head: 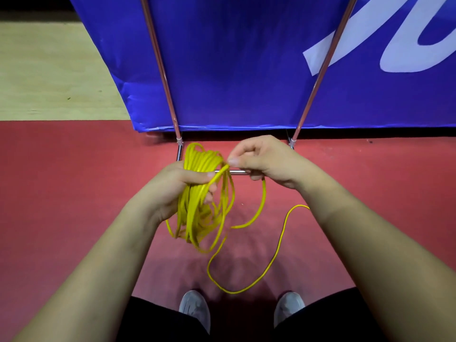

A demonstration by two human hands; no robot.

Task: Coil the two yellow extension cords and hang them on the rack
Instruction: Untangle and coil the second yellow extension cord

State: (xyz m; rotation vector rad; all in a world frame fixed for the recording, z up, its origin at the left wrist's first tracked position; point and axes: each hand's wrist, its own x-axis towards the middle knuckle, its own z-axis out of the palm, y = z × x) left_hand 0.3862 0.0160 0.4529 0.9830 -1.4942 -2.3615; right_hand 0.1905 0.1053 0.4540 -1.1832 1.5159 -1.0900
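yellow extension cord (195, 213) in a bunch of loops, gripped in the left hand (180, 185), fingers curled round it. one strand pinched by the right hand (266, 161), just right of the bunch. loose length down on the red floor (74, 181), near grey shoes (195, 309). metal rack (237, 172) and blue banner (234, 70) on the far side.

We see one thin yellow cord (197, 193), mostly gathered into a loose, uneven bundle of loops that hangs upright from our left hand (182, 178). Our right hand (264, 159) pinches one strand at the bundle's top. Its free tail (278, 245) snakes over the red floor (74, 181). The metal rack (160, 58) stands just beyond.
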